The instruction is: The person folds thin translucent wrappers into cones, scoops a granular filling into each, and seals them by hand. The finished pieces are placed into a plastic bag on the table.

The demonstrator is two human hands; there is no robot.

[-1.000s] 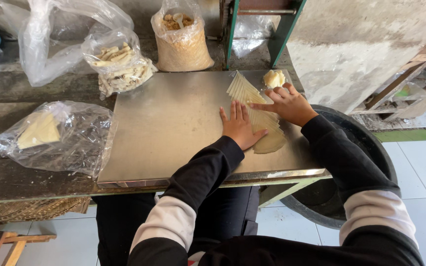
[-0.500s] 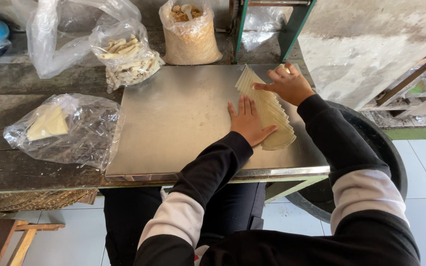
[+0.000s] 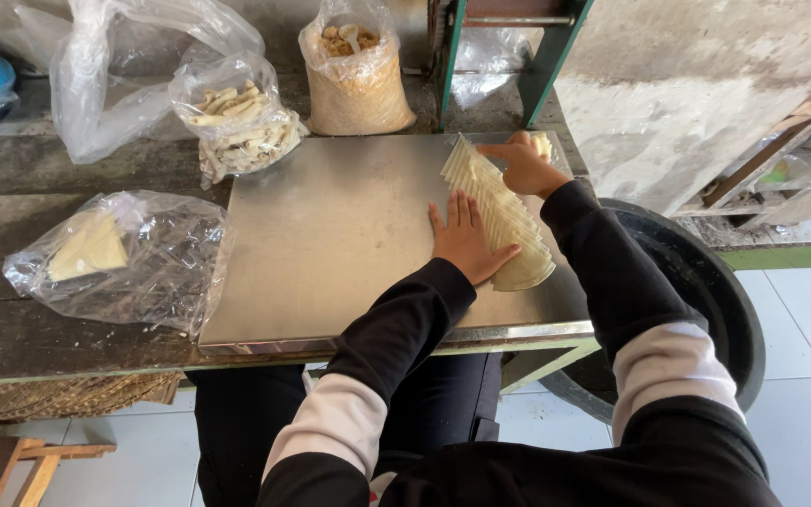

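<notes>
Since half a second ago: fanned row of thin pale wrappers [image 3: 499,211] spread longer along the right side of the steel sheet [image 3: 330,235], now reaching from the far edge almost to the near edge; right hand [image 3: 523,167] moved up to the far end, left hand [image 3: 462,239] shifted slightly nearer the row's lower half.

Left hand flat, fingers straight and close together, palm down on the sheet, thumb lying on the wrappers. Right hand loosely curled, index finger extended, pressing on the top wrappers, gripping nothing.

On the desk [image 3: 68,319]: clear bag with a pale wedge [image 3: 110,258], bag of rolled sticks [image 3: 237,122], bag of crumbs [image 3: 357,70].
</notes>
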